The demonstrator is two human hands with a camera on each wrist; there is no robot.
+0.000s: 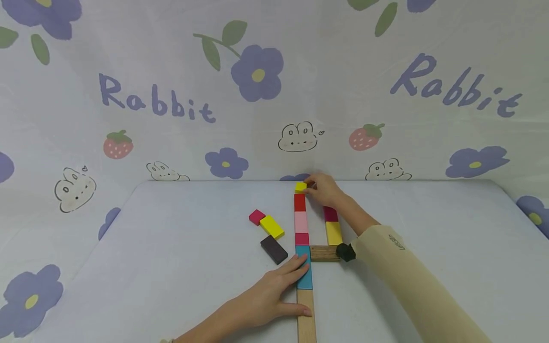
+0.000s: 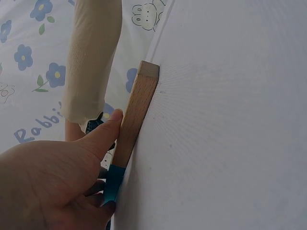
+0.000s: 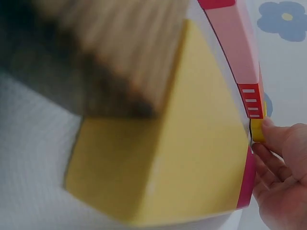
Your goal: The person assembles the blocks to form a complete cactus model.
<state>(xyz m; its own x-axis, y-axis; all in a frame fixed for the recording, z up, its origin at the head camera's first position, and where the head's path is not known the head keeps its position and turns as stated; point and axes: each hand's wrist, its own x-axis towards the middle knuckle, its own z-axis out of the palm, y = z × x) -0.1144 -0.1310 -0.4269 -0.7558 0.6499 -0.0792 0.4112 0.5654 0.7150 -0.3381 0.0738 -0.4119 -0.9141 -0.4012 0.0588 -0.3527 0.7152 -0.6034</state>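
In the head view my right hand [image 1: 324, 191] pinches a small yellow block [image 1: 300, 187] at the far end of a straight row of blocks. The right wrist view shows the same yellow block [image 3: 257, 130] between thumb and fingers, against the red block [image 3: 254, 101]. My left hand [image 1: 267, 296] lies across the near part of the row. Its fingers rest on the blue block [image 1: 305, 280], and its thumb touches the plain wooden block [image 1: 306, 328]. Between blue and red lie a crimson block [image 1: 302, 239] and a pink block [image 1: 301, 222].
A brown wooden block [image 1: 323, 254] branches right from the blue one. Beyond it lie a yellow block [image 1: 334, 233] and a dark red block [image 1: 330, 214], under the right forearm. Left of the row are loose crimson [image 1: 257, 217], yellow [image 1: 272, 227] and black [image 1: 274, 249] blocks.
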